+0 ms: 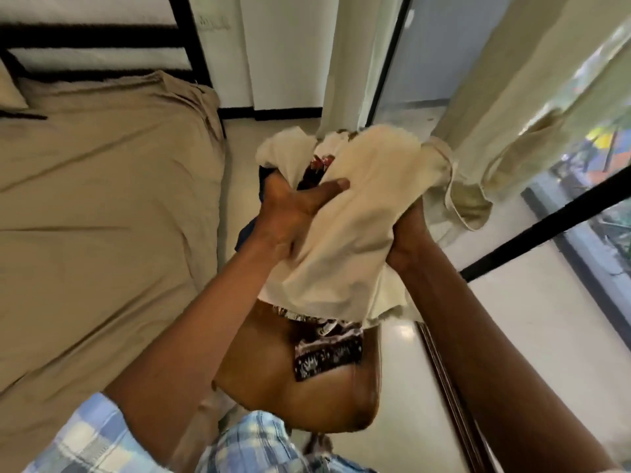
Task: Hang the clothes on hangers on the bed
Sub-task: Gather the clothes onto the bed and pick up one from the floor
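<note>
I hold a bundle of clothes in the air beside the bed. A cream garment (345,233) wraps the outside of the bundle. Under it hang an orange-brown garment (273,380) and a dark patterned one (324,353); a dark blue piece (249,230) peeks out at the left. My left hand (290,213) grips the cream cloth from the left, thumb across its front. On the right side my right hand (406,240) clutches the bundle, mostly hidden behind the cloth. No hanger is visible. The bed (95,206) with a tan sheet lies to the left.
A black slatted headboard (102,42) and a pillow corner (10,93) are at the far left. Cream curtains (512,107) hang at the right before a glass door with a black frame (546,223). White tiled floor (512,336) runs between bed and door.
</note>
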Demonstrator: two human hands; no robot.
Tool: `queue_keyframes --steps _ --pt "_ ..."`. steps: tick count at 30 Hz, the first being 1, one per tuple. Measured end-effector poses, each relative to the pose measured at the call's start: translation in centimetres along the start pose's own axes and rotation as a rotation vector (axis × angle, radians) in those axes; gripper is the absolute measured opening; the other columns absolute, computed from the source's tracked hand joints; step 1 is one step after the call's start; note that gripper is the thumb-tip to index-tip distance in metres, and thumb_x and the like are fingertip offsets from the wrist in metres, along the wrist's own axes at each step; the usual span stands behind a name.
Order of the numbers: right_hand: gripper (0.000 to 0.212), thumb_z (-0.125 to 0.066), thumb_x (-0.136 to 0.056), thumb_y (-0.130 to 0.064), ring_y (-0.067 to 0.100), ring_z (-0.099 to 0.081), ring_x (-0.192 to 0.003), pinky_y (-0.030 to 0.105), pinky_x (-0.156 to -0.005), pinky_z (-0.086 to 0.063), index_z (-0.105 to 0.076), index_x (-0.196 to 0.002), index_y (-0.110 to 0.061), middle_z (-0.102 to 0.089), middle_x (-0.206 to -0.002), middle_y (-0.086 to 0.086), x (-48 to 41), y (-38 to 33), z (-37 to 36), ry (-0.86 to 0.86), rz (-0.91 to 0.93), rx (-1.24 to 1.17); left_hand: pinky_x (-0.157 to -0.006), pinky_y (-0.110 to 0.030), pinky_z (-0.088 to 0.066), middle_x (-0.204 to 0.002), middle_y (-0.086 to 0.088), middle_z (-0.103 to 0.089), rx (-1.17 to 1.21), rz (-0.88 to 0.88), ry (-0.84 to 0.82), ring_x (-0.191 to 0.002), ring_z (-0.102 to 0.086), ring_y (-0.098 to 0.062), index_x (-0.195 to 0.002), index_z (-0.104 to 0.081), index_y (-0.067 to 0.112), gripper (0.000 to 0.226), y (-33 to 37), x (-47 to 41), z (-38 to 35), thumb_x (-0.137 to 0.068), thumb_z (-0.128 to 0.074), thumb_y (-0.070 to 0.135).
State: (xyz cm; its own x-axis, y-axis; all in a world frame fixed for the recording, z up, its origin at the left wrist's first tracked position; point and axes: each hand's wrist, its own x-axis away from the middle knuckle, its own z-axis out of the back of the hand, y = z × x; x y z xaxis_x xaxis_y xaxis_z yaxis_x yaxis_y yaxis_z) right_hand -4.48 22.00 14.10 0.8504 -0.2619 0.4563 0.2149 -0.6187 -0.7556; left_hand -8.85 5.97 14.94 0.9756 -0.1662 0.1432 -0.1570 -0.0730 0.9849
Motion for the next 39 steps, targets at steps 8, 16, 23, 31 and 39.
queue_keyframes --steps 8,16,23,31,39 --pt "0.060 -0.039 -0.098 -0.066 0.028 -0.063 -0.117 0.046 -0.107 -0.049 -0.061 -0.123 -0.016 -0.068 -0.123 0.011 9.7 -1.1 -7.4 -0.300 0.054 0.100 -0.084 -0.032 -0.062 -0.103 0.001 -0.080 0.035 -0.167 0.184 -0.095 -0.076 -0.014 -0.109 -0.073 0.014 0.040 8.2 10.5 5.2 -0.074 -0.092 0.018" --pt "0.051 -0.038 -0.103 -0.057 0.029 -0.063 -0.113 0.044 -0.101 -0.052 -0.061 -0.121 -0.016 -0.068 -0.123 0.012 15.7 6.5 -15.5 -0.438 -0.053 0.154 -0.088 -0.041 -0.062 -0.108 0.003 -0.079 -0.013 -0.192 0.446 -0.099 -0.076 -0.015 -0.118 -0.070 0.018 0.058 8.9 18.3 15.7 -0.068 -0.096 0.028" --pt "0.086 -0.066 -0.056 -0.072 0.035 -0.060 -0.125 0.052 -0.110 -0.047 -0.064 -0.122 -0.017 -0.066 -0.133 0.015 17.2 17.7 -23.5 -0.539 -0.213 0.191 -0.085 -0.038 -0.063 -0.102 0.005 -0.080 -0.003 -0.095 0.599 -0.094 -0.077 -0.014 -0.108 -0.073 0.022 0.041 6.7 22.1 27.1 -0.072 -0.093 0.022" --pt "0.052 -0.059 -0.090 -0.055 0.031 -0.066 -0.114 0.049 -0.101 -0.054 -0.065 -0.125 -0.017 -0.073 -0.120 0.010 16.9 28.6 -32.3 -0.502 -0.207 0.420 -0.087 -0.047 -0.063 -0.101 0.003 -0.080 0.055 -0.029 0.697 -0.095 -0.077 -0.018 -0.100 -0.075 0.023 0.031 3.6 23.3 40.8 -0.075 -0.091 0.014" --pt "0.016 -0.059 -0.096 -0.017 0.013 -0.067 -0.092 0.035 -0.081 -0.058 -0.068 -0.102 -0.028 -0.074 -0.099 -0.006 11.0 33.3 -39.3 -0.557 0.056 0.854 -0.093 -0.046 -0.060 -0.105 0.007 -0.078 -0.196 -0.048 0.848 -0.100 -0.075 -0.014 -0.104 -0.073 0.025 0.047 0.0 18.7 51.0 -0.062 -0.092 0.035"
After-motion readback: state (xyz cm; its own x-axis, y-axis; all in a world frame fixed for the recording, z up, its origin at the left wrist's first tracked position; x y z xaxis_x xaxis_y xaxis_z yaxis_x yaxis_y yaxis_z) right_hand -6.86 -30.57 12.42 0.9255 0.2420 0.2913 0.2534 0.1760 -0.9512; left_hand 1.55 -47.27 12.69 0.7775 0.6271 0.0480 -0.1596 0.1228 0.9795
